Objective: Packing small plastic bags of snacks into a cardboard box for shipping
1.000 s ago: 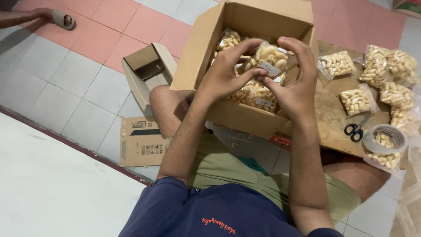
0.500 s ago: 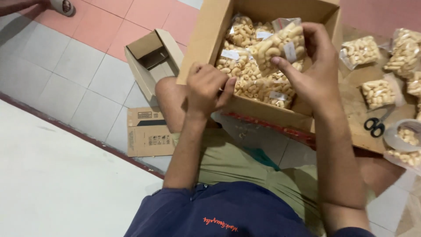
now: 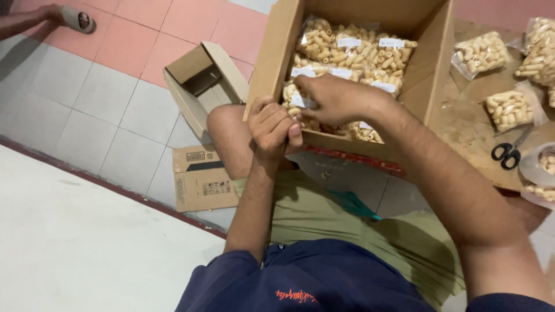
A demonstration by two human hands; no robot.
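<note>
An open cardboard box (image 3: 272,52) stands on the floor in front of my knees. It is packed with several clear bags of pale tube-shaped snacks (image 3: 352,49), each with a white label. My left hand (image 3: 272,124) is curled in a fist on the near left corner of the box's rim, just above my knee. Inside the box, my right hand (image 3: 338,98) lies palm down at the near side, its fingers closed on a snack bag (image 3: 296,101) that lies among the others.
More snack bags (image 3: 509,110) lie on a cardboard sheet (image 3: 462,127) at the right, with black scissors (image 3: 509,153) and a tape roll (image 3: 537,167). At the left are a small open carton (image 3: 196,81) and a flattened carton (image 3: 202,179). Another person's sandalled foot (image 3: 75,17) is at the top left.
My right hand has come down from above the box with the snack bag and now rests it among the packed bags. My left hand has stayed at the box's near rim.
</note>
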